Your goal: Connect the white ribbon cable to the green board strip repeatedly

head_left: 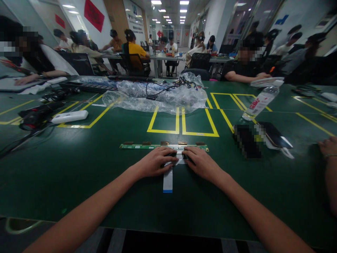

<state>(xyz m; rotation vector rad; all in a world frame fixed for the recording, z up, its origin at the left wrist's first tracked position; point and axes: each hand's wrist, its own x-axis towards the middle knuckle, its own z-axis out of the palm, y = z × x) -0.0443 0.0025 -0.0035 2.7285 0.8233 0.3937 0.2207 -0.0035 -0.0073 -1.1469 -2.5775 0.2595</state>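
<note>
A long, thin green circuit board (155, 147) with several brownish contact tabs on its far edge lies crosswise on the green table. A white flat ribbon cable (167, 181) with a blue end extends from near the board's middle toward me. My left hand (159, 161) has its fingers bent and pinched on the left side of the white cable, beside the board. From the right, my right hand (201, 163) pinches the cable close to the board's near edge. The fingertips of both hands almost meet there and partly hide the cable's connection.
Clear plastic wrap (163, 93) with black cables lies beyond the yellow tape marks. A tilted water bottle (263, 100) and a phone (273, 134) are at right. A white device (70, 116) and a dark cabled device (39, 116) lie left. Other people sit around, one arm (330, 158) at far right.
</note>
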